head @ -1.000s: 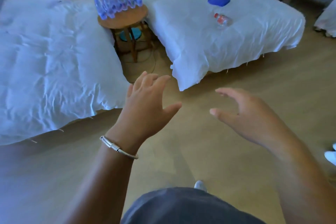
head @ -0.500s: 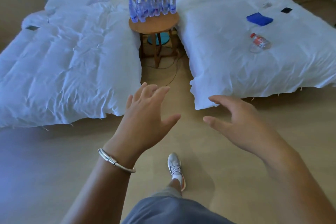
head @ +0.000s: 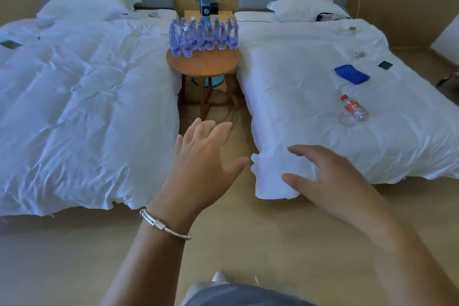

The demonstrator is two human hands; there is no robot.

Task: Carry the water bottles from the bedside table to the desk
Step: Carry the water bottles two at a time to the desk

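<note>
Now closer, squarely facing the surface (head: 203, 63) between the two beds, no longer off at an angle, so the fetch is about to begin (nothing carried yet). Left hand (head: 201, 164) and right hand (head: 330, 181) both spread, empty, well short. Water bottles (head: 203, 36) clustered upright at the far edge: clear, blue-labelled, white-capped.

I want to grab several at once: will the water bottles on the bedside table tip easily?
Probably: the water bottles are tall, narrow and packed upright, so nudging one may topple its neighbours. They look full, so likely heavy for their size.
</note>
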